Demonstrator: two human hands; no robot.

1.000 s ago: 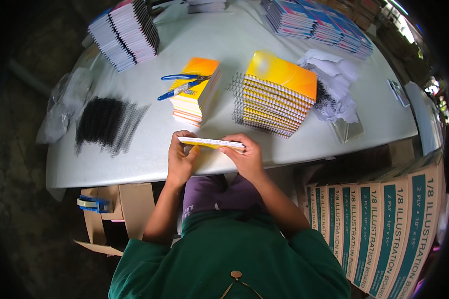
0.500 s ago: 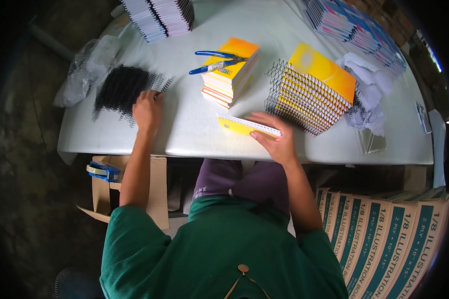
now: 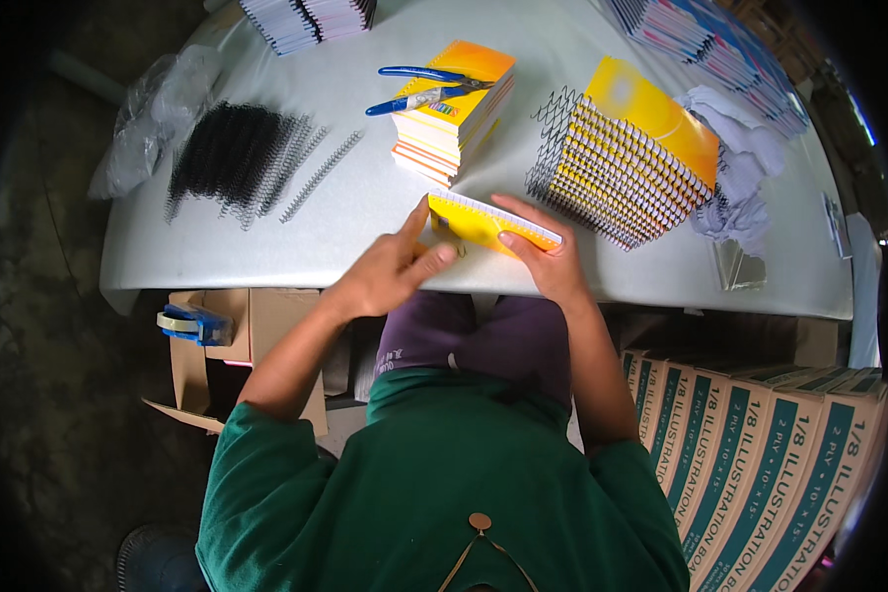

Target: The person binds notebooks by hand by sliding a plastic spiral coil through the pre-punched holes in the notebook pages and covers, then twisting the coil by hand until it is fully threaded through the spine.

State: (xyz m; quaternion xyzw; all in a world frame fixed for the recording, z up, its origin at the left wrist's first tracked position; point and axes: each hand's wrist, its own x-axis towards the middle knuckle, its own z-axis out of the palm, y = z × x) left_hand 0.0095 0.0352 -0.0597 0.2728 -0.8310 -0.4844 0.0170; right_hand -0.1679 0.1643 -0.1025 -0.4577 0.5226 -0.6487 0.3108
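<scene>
A small yellow notebook (image 3: 479, 227) with a row of holes along its white edge is tilted up near the table's front edge. My right hand (image 3: 553, 257) grips it by its right end, thumb in front and fingers behind. My left hand (image 3: 390, 268) is at its left end, forefinger stretched along the corner and thumb apart. A tiny dark curl shows by the left thumb, too small to make out. Black spiral binding coils (image 3: 232, 158) lie in a heap to the left. One loose coil (image 3: 321, 176) lies apart from them.
Blue-handled pliers (image 3: 429, 89) rest on a stack of yellow notebooks (image 3: 434, 143). At right stands a pile of coil-bound yellow notebooks (image 3: 627, 178), beside crumpled white plastic (image 3: 745, 187). More bound stacks are at the back. Cardboard boxes (image 3: 760, 444) and a tape dispenser (image 3: 195, 324) are below table level.
My left hand has left the coil heap and come right to the notebook's left end. A single coil now lies apart from the heap. The right hand still grips the notebook.
</scene>
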